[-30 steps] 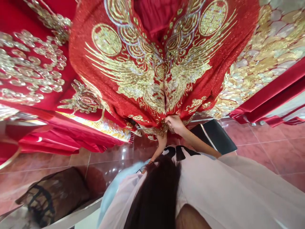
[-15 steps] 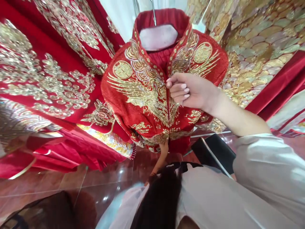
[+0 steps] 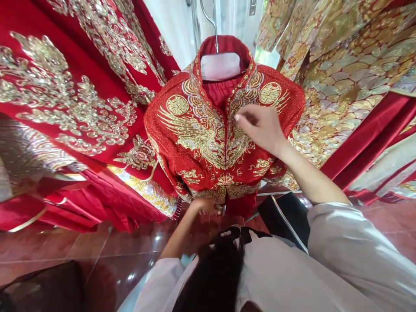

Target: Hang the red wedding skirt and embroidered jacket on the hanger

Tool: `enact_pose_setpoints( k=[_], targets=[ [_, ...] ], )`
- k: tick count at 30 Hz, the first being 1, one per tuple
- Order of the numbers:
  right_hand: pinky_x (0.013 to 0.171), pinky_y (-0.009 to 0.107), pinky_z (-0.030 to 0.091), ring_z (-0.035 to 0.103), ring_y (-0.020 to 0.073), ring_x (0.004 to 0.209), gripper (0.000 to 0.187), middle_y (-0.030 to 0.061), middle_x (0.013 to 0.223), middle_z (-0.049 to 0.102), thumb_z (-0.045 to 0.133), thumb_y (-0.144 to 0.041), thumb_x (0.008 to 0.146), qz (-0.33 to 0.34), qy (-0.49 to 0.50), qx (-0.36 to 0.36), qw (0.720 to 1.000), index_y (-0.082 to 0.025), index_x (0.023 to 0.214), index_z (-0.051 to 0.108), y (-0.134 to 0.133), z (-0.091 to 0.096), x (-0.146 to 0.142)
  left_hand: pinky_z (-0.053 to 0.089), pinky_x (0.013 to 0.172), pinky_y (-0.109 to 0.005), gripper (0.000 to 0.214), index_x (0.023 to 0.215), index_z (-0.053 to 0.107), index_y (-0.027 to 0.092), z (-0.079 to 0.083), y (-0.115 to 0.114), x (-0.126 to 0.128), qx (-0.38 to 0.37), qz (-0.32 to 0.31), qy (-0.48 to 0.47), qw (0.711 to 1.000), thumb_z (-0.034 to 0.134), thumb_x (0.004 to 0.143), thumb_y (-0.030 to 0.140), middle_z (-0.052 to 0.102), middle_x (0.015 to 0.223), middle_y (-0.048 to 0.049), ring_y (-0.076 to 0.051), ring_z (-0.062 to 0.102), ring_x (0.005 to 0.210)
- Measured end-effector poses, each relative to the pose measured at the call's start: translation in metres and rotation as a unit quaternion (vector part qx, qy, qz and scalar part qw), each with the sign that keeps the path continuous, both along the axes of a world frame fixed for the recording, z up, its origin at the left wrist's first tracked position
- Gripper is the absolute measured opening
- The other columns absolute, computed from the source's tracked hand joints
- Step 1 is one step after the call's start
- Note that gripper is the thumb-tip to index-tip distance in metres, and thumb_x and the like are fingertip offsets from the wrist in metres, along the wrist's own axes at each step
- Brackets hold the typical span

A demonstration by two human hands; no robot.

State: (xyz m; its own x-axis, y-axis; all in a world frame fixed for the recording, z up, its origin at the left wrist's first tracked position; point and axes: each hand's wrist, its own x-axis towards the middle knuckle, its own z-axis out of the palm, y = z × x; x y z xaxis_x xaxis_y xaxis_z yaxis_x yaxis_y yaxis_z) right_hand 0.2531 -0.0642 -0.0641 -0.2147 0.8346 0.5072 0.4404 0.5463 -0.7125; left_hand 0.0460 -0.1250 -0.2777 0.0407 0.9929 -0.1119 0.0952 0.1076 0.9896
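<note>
The left hand (image 3: pixel 208 205) is low at the red jacket (image 3: pixel 182 145), the right hand (image 3: pixel 262 128) higher, fingers curled, grips unclear.

We see a clothes shop: jacket (image 3: pixel 195 160) hanging at twelve o'clock, red garment (image 3: pixel 74 82) at ten, gold garment (image 3: pixel 347 82) at two.

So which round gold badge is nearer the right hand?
The badge on the picture's right, just above the right hand; the other badge lies farther left.
</note>
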Motion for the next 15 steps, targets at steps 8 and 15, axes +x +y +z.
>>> enact_pose_setpoints(
  k=[8, 15],
  targets=[
    [0.095, 0.039, 0.037, 0.047, 0.0251, 0.113, 0.033, 0.0115, 0.111, 0.059, 0.047, -0.042, 0.09, -0.215, -0.151, 0.289, 0.921, -0.018, 0.11, 0.056, 0.036, 0.019, 0.056, 0.029, 0.111, -0.045, 0.036, 0.099, 0.062, 0.022, 0.221, 0.064, -0.039, 0.488, 0.055, 0.263, 0.831, 0.069, 0.076, 0.049, 0.062, 0.112, -0.0078, -0.027, 0.048, 0.12],
    [0.065, 0.024, 0.033, 0.034, 0.0073, 0.055, 0.047, -0.0014, 0.053, 0.03, 0.041, -0.039, 0.096, -0.164, -0.171, 0.154, 0.959, -0.016, 0.055, 0.033, 0.071, 0.036, 0.082, 0.033, 0.095, -0.057, 0.055, 0.075, 0.05, 0.009, 0.255, 0.12, -0.069, 0.407, -0.02, 0.377, 0.832, 0.037, 0.091, 0.06, 0.047, 0.07, 0.0004, -0.019, 0.057, 0.092]
  ],
)
